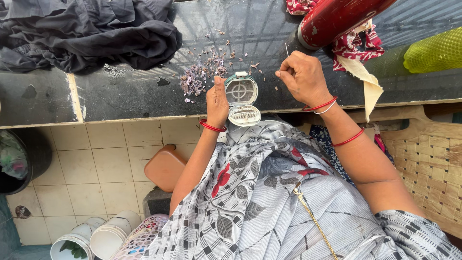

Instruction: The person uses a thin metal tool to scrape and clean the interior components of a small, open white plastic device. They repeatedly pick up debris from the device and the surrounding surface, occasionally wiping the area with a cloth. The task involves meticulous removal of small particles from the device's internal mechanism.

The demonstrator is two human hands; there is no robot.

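1. Where the view looks straight down, the dark polished stone counter (269,29) fills the top half, glossy with streaked reflections and a pale edge strip along the front.
2. Crumpled dark grey cloth heap (86,31), soft and folded, lies on the counter's far left.
3. Grey checked and floral draped garment (269,202), thin woven fabric with red flowers, covers the person's lap below the counter.
4. Pale square floor tiles (101,168) show lower left, matte, with grout lines; a woven tan cane seat (433,163) sits at right.
5. Red glossy metal cylinder (337,17) lies tilted at top right, on a red patterned rag (358,45).
6. Yellow-green mesh-textured bundle (435,50) lies at the far right edge.
7. Right hand (303,77) is pinched shut, thumb and forefinger holding a thin pale needle-like pin (287,50) that sticks up from the fingertips; thin red bangles ring the wrist.
8. Left hand (217,101) grasps the small pale green hinged plastic case (241,98) by its left side, thumb up along the rim. The case is open at the counter's front edge, between both hands; round lid with a cross pattern above, ribbed base below.
9. Scattered purple-grey dry flakes (202,72), crumbly, lie on the counter just behind the case.
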